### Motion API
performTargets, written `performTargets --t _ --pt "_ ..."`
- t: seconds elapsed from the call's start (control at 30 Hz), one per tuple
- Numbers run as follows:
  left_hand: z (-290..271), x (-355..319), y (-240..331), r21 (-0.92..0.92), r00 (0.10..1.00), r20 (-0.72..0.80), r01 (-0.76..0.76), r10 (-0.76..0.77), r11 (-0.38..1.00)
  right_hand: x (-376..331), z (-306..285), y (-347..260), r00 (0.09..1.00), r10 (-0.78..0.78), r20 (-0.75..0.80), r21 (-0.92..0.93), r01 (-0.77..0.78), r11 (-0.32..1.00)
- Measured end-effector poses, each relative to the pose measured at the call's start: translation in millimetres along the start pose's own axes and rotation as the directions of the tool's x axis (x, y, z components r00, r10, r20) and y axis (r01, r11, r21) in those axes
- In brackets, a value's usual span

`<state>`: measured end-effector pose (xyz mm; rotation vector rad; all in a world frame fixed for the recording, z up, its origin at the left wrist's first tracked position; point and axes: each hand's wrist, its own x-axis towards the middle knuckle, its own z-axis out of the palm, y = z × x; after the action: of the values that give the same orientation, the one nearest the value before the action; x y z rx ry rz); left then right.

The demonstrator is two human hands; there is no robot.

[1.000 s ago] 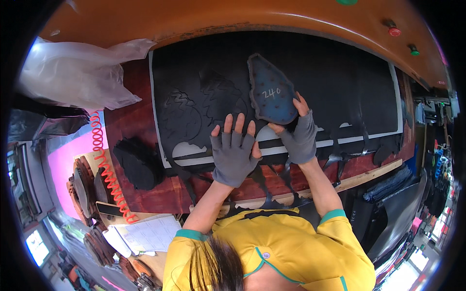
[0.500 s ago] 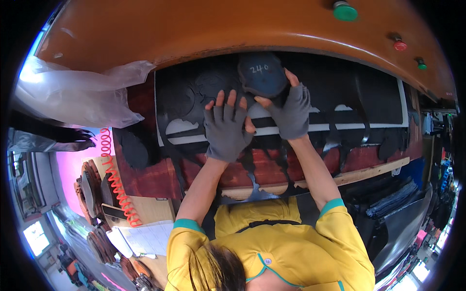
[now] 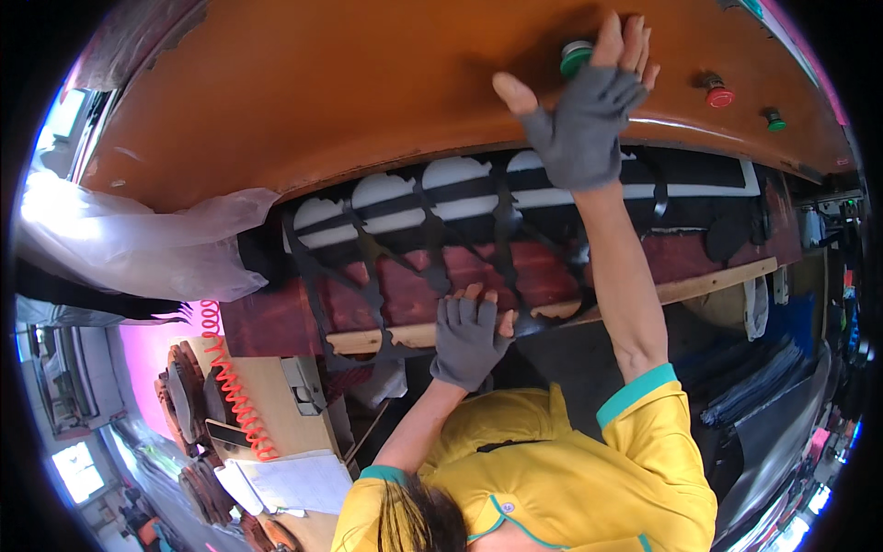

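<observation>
My right hand (image 3: 589, 124), in a grey fingerless glove, is raised with its fingers and thumb spread. Its palm and fingers are in front of the orange machine panel (image 3: 331, 101), beside the green push button (image 3: 576, 59); whether it touches the button I cannot tell. Lower down, my left hand (image 3: 471, 340), gloved alike, lies with extended fingers at the near edge of the dark red board (image 3: 405, 299). Around it stretches a black sheet (image 3: 371, 267) with large rounded cut-outs, its thin webs draped over the board. White material (image 3: 681, 190) shows through the openings.
A wooden strip (image 3: 690, 292) edges the board. On the panel sit a red button (image 3: 719, 94) and a smaller green one (image 3: 775, 120). Clear plastic sheeting (image 3: 156, 230) hangs left, above a coiled red hose (image 3: 244, 396), a phone (image 3: 228, 434) and papers (image 3: 290, 483).
My right hand has left the dark die and risen to the button. My left hand has drawn back toward me. The black sheet's cut-outs show more fully; the die is out of sight.
</observation>
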<state>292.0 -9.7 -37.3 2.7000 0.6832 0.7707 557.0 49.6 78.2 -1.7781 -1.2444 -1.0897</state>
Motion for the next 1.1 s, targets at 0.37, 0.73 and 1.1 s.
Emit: performTargets --t 0.37,0.73,1.1 --pt "14.3 1.6 -15.8 -0.007 0.999 0.025 -0.046 0.046 0.999 -183.3 -132.7 -8.2 0.654 -0.101 0.750 0.244 -0.132 0.961" --pt "1.2 1.7 -11.1 -0.066 0.987 0.154 0.060 -0.049 0.996 -117.3 -128.5 -1.2 0.454 -0.480 0.751 0.457 0.169 0.874" --pt "-30.4 -30.0 15.7 -0.096 0.937 0.349 0.060 -0.023 0.994 -98.4 -150.6 -29.7 -0.160 -0.589 0.792 0.607 0.302 0.735"
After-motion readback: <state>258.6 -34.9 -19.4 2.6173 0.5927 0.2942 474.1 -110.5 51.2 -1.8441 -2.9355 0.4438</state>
